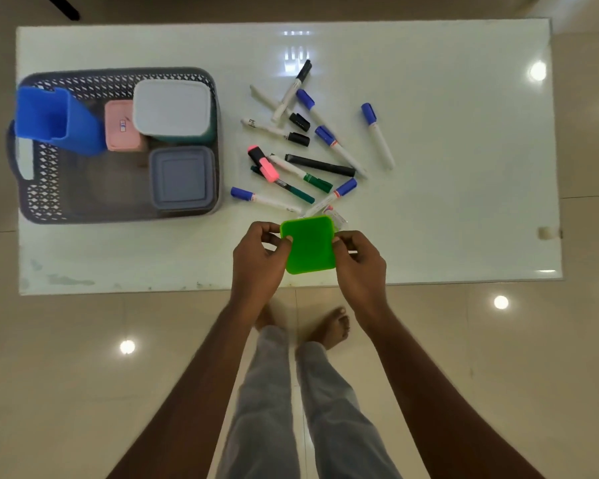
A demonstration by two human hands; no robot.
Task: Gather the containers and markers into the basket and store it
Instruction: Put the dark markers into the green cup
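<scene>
Container (310, 247), green, near-square, flat face up; left hand (260, 257) and right hand (360, 261) pinch its opposite sides above near desk (464, 202) edge.

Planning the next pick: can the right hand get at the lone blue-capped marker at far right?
Probably, but not yet: the right hand and left hand both pinch the green container. Only bare table lies between it and that marker.
</scene>
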